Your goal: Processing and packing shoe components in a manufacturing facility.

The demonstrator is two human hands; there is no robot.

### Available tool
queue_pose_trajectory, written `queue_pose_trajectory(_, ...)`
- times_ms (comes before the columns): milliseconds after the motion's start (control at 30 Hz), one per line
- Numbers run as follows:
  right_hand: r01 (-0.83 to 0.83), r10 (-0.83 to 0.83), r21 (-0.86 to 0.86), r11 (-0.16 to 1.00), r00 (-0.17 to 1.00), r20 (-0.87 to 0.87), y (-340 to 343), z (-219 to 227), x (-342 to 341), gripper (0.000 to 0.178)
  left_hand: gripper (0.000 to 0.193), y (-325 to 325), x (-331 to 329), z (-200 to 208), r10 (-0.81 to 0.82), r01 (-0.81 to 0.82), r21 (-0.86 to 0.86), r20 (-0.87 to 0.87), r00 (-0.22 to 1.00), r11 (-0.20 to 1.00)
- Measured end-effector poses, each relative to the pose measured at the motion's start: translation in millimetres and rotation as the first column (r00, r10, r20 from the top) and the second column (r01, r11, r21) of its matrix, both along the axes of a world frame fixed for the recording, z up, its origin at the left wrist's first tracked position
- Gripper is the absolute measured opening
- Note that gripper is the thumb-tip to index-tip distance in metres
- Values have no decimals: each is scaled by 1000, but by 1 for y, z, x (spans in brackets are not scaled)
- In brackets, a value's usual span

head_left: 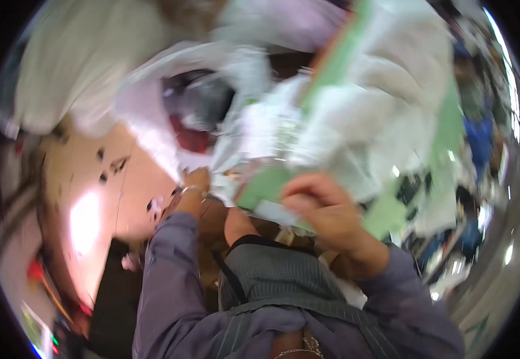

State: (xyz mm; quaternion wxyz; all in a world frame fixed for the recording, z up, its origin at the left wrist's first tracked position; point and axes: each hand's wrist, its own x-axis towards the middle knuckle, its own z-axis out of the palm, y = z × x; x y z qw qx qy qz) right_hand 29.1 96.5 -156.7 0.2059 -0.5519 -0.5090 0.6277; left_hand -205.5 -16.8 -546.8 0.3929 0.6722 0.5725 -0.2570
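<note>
A large white plastic sack [143,116] stands open-mouthed left of centre. Dark grey [209,99] and red material [191,139], too blurred to name, shows inside it. My left hand [195,181] is closed on the sack's near rim. Over the near edge of a green tabletop [266,186], my right hand [325,206] is raised with its fingers curled together; whether something small is between them is hidden by blur. Beyond it, a heap of white cloth [379,113] covers much of the green surface, with a white bundle [266,128] beside the sack.
Pale bulky sacks [92,60] fill the far left. Dark scraps [116,164] lie on the tan floor [122,203]. A dark flat panel [113,299] is at lower left. Black pieces [412,188] lie on the table's right, near a cluttered area with a blue item [480,137].
</note>
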Motion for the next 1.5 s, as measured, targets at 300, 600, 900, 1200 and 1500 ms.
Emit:
queue_pose_trajectory(300, -132, 138, 92, 987, 989, -60, -174, 13, 45, 16, 40, -41, -18, 3, -193, 180, -86, -185, 963, 980)
queue_pose_trajectory(600, 91, -94, 72, 993, 995, 40, -288, 8, 125, 21, 37, -32, 152, 271, -620, 736, -78, 483, 618, 673)
queue_pose_trajectory(900, 461, -476, 128, 878, 871, 126, -447, 4, 227, 24, 74, 21, 378, 333, 432, -588, 52, 625, 650, 808)
queue_pose_trajectory(1200, 743, -717, 25, 669, 637, 282, -605, -46, 282, 20, 38, 87, 382, 313, -331, 513, 467, -419, 846, 720)
queue_pose_trajectory(1500, 888, -804, -123, 443, 454, 384, -659, -76, 249, 26, 33, 205, 394, 423, -116, -867, 466, 885, 452, 175)
